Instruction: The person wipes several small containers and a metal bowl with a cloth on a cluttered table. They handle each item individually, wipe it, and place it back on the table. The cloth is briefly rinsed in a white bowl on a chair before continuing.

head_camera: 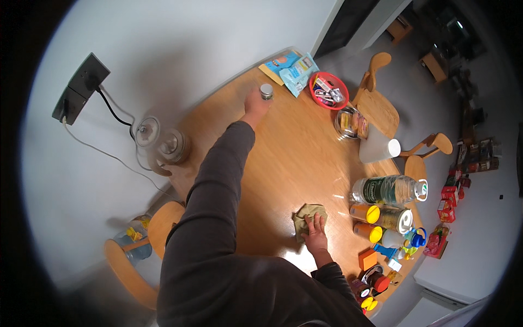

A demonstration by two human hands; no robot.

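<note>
At the far side of the wooden table, near the wall, my left hand is closed around a small jar with a silver lid. The lid faces up, and my fingers hide most of the jar's body. Closer to my body, my right hand holds a crumpled olive-brown cloth down against the tabletop. Its fingers are spread a little over the cloth.
Snack packets and a red basket of small items lie beyond my left hand. A glass kettle stands by the wall. Along the right edge are a white cylindrical container, a large water bottle and several yellow-lidded containers.
</note>
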